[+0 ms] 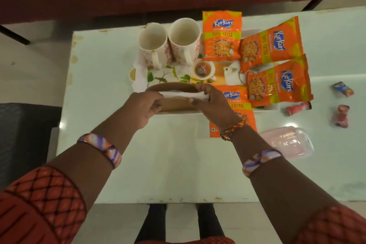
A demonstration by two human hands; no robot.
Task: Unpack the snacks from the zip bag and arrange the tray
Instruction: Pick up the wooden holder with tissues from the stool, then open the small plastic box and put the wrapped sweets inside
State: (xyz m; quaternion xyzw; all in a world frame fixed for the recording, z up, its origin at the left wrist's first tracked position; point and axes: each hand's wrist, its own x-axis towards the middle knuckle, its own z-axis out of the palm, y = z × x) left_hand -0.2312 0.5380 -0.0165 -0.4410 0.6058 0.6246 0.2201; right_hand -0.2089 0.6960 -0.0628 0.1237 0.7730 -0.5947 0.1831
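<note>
Here my left hand (145, 108) and my right hand (211, 101) are both closed on a folded white napkin (183, 94), one at each end, holding it flat across a brown plate (172, 87). My left fingers pinch the napkin's left end over the plate's rim, and my right thumb and fingers grip the right end.

The plate sits at the near edge of the tray (178, 74), which has a printed picture of leaves and a teacup on it. At the far side of the tray stand two white mugs, the left mug (152, 44) and the right mug (184, 39), touching each other, handles turned toward me.

Four orange snack packets are on the right part of the tray. One packet (221, 35) stands upright just beside the right mug. A second packet (272, 42) lies tilted to its right, and a third packet (279, 83) lies just below that one, overlapping it. The fourth packet (233, 113) lies partly under my right wrist and hangs over the tray's near edge onto the table (168, 154).

The clear zip bag (287, 142) lies flat on the table near my right forearm. Further right on the table lie three small wrapped sweets, apart from each other: a blue one (342, 88), a red one (298, 108) and another red one (342, 116).
</note>
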